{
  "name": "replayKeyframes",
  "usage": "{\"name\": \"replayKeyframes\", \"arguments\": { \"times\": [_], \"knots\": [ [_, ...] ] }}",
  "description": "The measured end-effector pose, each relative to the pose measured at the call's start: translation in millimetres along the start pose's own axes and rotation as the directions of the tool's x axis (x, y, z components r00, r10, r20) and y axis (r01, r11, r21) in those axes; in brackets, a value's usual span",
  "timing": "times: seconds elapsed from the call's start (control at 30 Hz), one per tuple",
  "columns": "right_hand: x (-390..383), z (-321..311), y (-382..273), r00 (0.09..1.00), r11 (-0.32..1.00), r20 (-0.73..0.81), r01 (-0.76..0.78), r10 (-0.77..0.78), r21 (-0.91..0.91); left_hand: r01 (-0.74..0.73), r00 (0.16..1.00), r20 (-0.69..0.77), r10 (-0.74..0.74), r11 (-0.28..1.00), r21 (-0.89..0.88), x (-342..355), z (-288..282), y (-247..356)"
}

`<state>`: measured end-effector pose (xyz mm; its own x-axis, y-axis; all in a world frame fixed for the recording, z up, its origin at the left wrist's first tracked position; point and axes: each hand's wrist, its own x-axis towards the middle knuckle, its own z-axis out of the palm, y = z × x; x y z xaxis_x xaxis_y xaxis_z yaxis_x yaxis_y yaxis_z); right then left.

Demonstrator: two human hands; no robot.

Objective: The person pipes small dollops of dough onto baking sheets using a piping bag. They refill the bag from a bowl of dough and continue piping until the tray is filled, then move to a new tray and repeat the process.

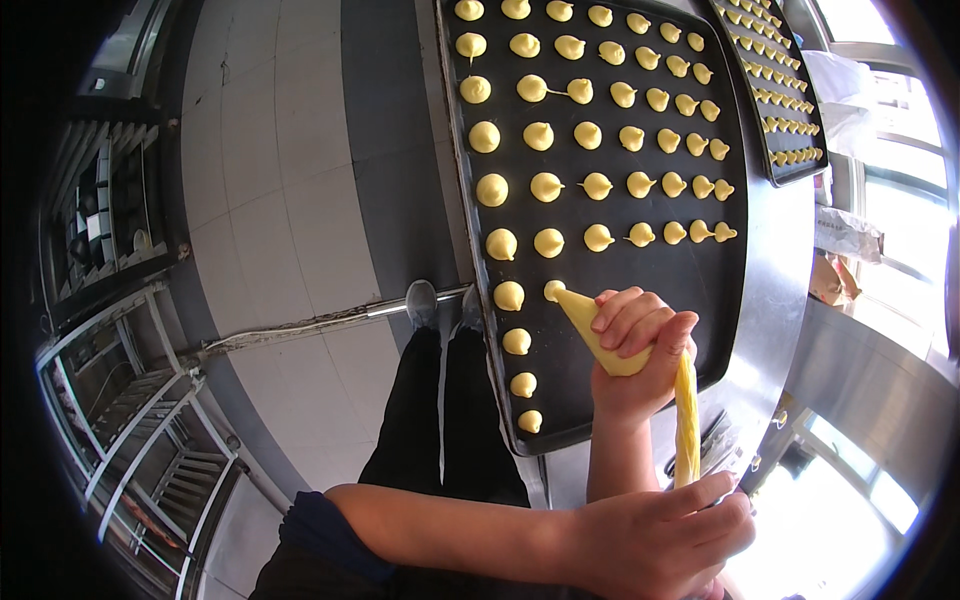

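Observation:
My right hand (pixel 640 340) is closed around a yellow-filled piping bag (pixel 590 325); its tip touches a small new mound (pixel 552 290) on a large black baking tray (pixel 640 280). The bag's long twisted end (pixel 686 420) runs down to my left hand (pixel 690 530), whose curled fingers grip it below my right hand. Rows of pale yellow batter mounds (pixel 587 135) cover the upper part of the tray, several with pointed tails, and a single column continues down its left edge.
A second tray (pixel 790 115) of mounds lies at upper right on the steel table (pixel 760 250), near bags (pixel 840 235) by bright windows. Metal tools (pixel 715 440) lie beside the tray's lower end. A tiled floor (pixel 270 170) and metal racks (pixel 130 420) are at left.

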<state>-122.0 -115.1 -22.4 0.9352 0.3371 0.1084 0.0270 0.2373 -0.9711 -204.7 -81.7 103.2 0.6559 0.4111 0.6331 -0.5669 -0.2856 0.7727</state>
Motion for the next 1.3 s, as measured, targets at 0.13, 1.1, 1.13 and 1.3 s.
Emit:
{"name": "replayKeyframes", "arguments": {
  "times": [0.13,1.1,1.13,1.3],
  "knots": [
    [1.4,-0.1,-2.1,1.000,1.000,0.006,0.009,-0.009,-0.019,0.020,1.000,0.023,-0.019,0.998,-0.063,-3.8,1.2,3.1],
    [18.9,-40.6,-10.3,0.998,0.999,-0.024,0.054,-0.054,0.005,0.075,0.997,0.046,-0.068,0.985,-0.153,-6.5,35.2,-5.1],
    [17.6,-41.9,-6.4,0.998,0.999,-0.025,0.054,-0.054,-0.002,0.058,0.998,0.040,-0.054,0.992,-0.115,-7.9,36.9,-8.0],
    [17.4,-42.7,-3.4,0.997,0.998,-0.046,0.055,-0.055,0.008,0.017,1.000,-0.005,-0.017,1.000,0.001,-12.3,46.1,-11.9]
  ]
}}
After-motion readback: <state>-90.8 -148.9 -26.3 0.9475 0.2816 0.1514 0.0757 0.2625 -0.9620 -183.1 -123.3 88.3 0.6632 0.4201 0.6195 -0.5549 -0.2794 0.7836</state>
